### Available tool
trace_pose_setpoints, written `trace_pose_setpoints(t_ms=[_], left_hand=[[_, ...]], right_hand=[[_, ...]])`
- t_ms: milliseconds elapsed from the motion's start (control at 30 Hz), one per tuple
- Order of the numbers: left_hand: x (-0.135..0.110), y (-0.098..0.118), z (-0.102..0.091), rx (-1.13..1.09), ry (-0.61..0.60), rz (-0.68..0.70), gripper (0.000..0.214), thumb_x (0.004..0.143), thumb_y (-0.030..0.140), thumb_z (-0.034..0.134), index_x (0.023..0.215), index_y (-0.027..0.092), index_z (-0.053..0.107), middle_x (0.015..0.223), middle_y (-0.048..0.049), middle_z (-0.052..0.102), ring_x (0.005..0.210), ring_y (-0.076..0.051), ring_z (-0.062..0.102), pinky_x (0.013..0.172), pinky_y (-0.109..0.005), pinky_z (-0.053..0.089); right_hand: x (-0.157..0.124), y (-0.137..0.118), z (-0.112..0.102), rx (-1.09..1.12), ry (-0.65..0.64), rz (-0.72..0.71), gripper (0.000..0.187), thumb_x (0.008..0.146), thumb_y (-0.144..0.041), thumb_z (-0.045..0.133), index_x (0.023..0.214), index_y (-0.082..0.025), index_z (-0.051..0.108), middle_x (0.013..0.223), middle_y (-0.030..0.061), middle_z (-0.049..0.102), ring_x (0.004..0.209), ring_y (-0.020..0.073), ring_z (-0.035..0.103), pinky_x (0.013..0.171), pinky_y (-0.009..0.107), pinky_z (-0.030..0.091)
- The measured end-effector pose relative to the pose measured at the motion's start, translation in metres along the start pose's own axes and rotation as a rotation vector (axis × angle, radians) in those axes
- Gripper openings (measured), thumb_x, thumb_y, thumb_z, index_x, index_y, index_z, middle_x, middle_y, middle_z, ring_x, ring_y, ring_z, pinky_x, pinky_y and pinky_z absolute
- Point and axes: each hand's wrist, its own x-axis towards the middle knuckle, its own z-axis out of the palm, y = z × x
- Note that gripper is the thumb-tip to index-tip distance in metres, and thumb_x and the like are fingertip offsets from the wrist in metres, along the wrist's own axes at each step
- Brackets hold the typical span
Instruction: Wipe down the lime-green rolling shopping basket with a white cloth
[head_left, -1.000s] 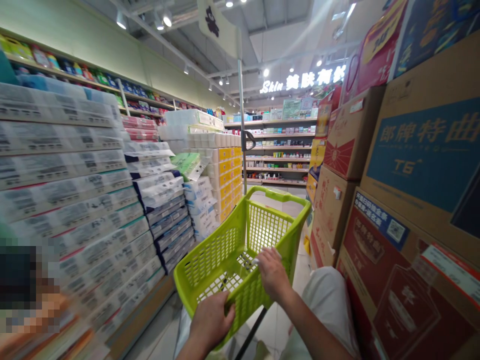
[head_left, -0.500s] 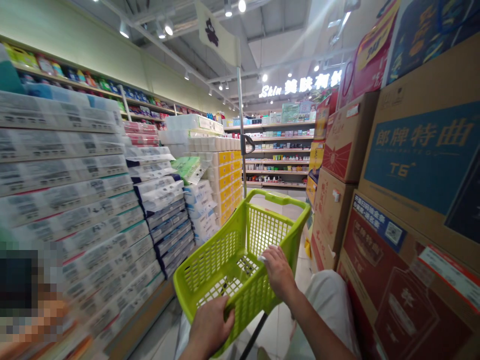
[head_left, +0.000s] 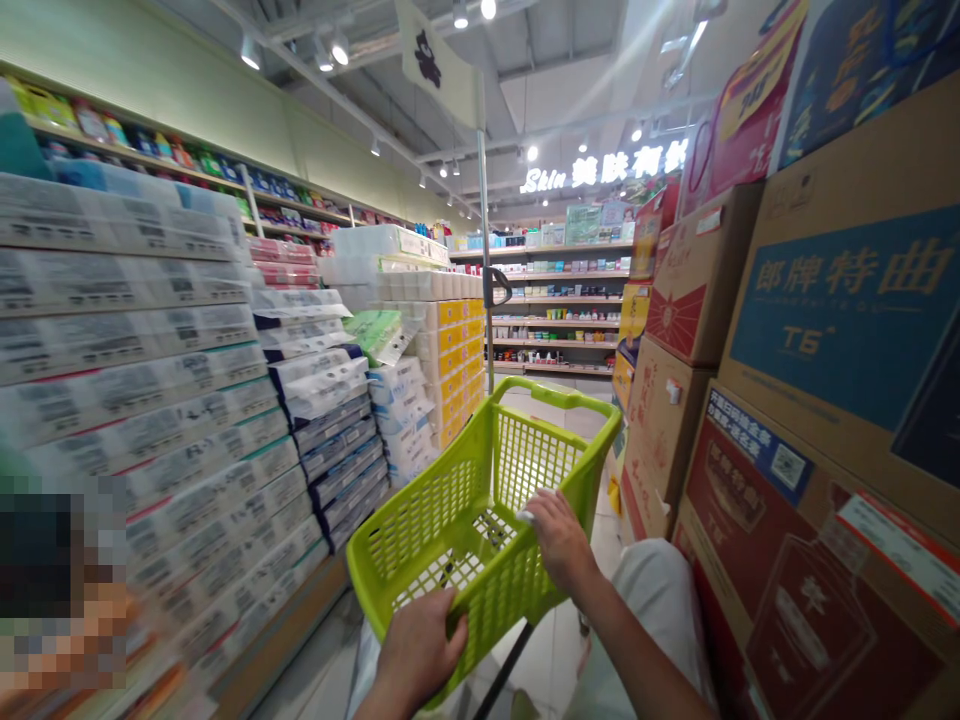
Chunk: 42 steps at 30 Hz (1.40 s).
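Note:
A lime-green plastic shopping cart (head_left: 480, 470) stands in front of me, its lattice basket holding no goods that I can see. My left hand (head_left: 420, 640) grips the near rim at the basket's lower corner, with the thumb on the outer side. Further along the same rim, my right hand (head_left: 559, 540) lies with its fingers curled over the edge. A small white piece (head_left: 526, 516) shows at its fingertips, too small to name. From the cart's far end rises a metal pole (head_left: 484, 250) with a cream flag (head_left: 442, 65).
Stacked tissue packs (head_left: 150, 400) line the left side. Cardboard cartons (head_left: 840, 300) rise close on the right, near my knee (head_left: 660, 590). Shelves of small goods (head_left: 555, 295) stand across the far end. A blurred-out patch (head_left: 60, 590) covers the lower left.
The view shifts very slightly. Both hands keep the same places on the cart's rim, and the cart stays put relative to me.

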Motion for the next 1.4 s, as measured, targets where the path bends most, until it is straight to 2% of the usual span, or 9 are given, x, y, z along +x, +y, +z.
trace_pose_setpoints(t_ms=[133,300,433,567,700,867,1000,1167,1400], left_hand=[[0.002,0.002,0.000,0.008,0.000,-0.005,0.019,0.087,0.033,0.044,0.090,0.023,0.060,0.097,-0.0048,0.071,0.095,-0.023,0.065,0.080,-0.031,0.043],[0.002,0.001,-0.004,0.015,-0.026,0.003,0.019,0.084,0.028,0.048,0.096,0.024,0.061,0.100,-0.0043,0.071,0.096,-0.023,0.065,0.078,-0.031,0.043],[0.000,0.000,-0.004,0.015,-0.012,0.011,0.019,0.085,0.030,0.046,0.093,0.023,0.062,0.100,-0.0051,0.071,0.096,-0.023,0.065,0.078,-0.031,0.043],[0.000,0.001,-0.001,0.003,-0.006,-0.008,0.021,0.087,0.033,0.045,0.094,0.024,0.062,0.100,-0.0043,0.071,0.096,-0.022,0.064,0.080,-0.031,0.043],[0.002,0.003,-0.001,0.000,0.001,-0.011,0.022,0.086,0.032,0.045,0.097,0.024,0.062,0.101,-0.0049,0.071,0.097,-0.023,0.065,0.080,-0.031,0.043],[0.000,0.003,-0.005,-0.004,-0.004,0.010,0.020,0.083,0.029,0.048,0.097,0.025,0.061,0.099,-0.0033,0.072,0.095,-0.022,0.066,0.078,-0.031,0.044],[-0.002,0.002,-0.005,-0.002,0.008,0.008,0.019,0.084,0.031,0.046,0.093,0.024,0.062,0.098,-0.0042,0.071,0.096,-0.023,0.065,0.079,-0.031,0.044],[-0.001,0.005,-0.002,0.008,0.026,0.005,0.021,0.086,0.033,0.044,0.092,0.023,0.062,0.096,-0.0055,0.071,0.094,-0.024,0.065,0.080,-0.033,0.045],[0.000,0.001,-0.001,0.000,0.023,0.021,0.019,0.083,0.029,0.046,0.092,0.024,0.062,0.096,-0.0047,0.071,0.093,-0.023,0.066,0.078,-0.031,0.045]], right_hand=[[-0.007,-0.017,0.017,0.005,-0.001,0.028,0.029,0.088,-0.006,0.042,0.095,-0.022,0.065,0.101,0.0052,0.066,0.118,0.0212,0.050,0.111,0.046,0.027],[-0.033,-0.066,0.051,0.140,-0.174,-0.192,0.025,0.088,-0.010,0.049,0.103,-0.026,0.062,0.098,0.0001,0.066,0.111,0.0157,0.054,0.113,0.039,0.025],[-0.021,-0.041,0.031,0.081,-0.173,-0.190,0.025,0.089,-0.010,0.046,0.099,-0.024,0.064,0.098,0.0022,0.067,0.107,0.0162,0.056,0.111,0.037,0.030],[0.000,-0.001,0.003,-0.034,-0.018,-0.013,0.027,0.089,-0.008,0.043,0.098,-0.022,0.064,0.103,0.0054,0.066,0.116,0.0197,0.052,0.111,0.043,0.029],[-0.007,-0.020,0.014,0.006,0.002,0.031,0.026,0.091,-0.011,0.041,0.096,-0.023,0.063,0.102,0.0048,0.066,0.119,0.0203,0.051,0.112,0.046,0.026],[-0.030,-0.065,0.042,0.139,-0.192,-0.177,0.024,0.089,-0.010,0.046,0.100,-0.024,0.062,0.097,0.0015,0.066,0.110,0.0164,0.055,0.113,0.039,0.026],[-0.016,-0.034,0.024,0.093,-0.188,-0.172,0.024,0.090,-0.011,0.044,0.097,-0.024,0.063,0.097,0.0023,0.066,0.104,0.0167,0.057,0.111,0.038,0.030],[-0.001,-0.002,0.005,0.018,-0.017,0.029,0.023,0.092,-0.013,0.041,0.095,-0.022,0.062,0.102,0.0055,0.065,0.117,0.0205,0.050,0.112,0.045,0.026],[-0.036,-0.068,0.044,0.160,-0.093,-0.112,0.025,0.090,-0.010,0.042,0.100,-0.024,0.061,0.099,0.0027,0.065,0.116,0.0176,0.051,0.114,0.042,0.022]])
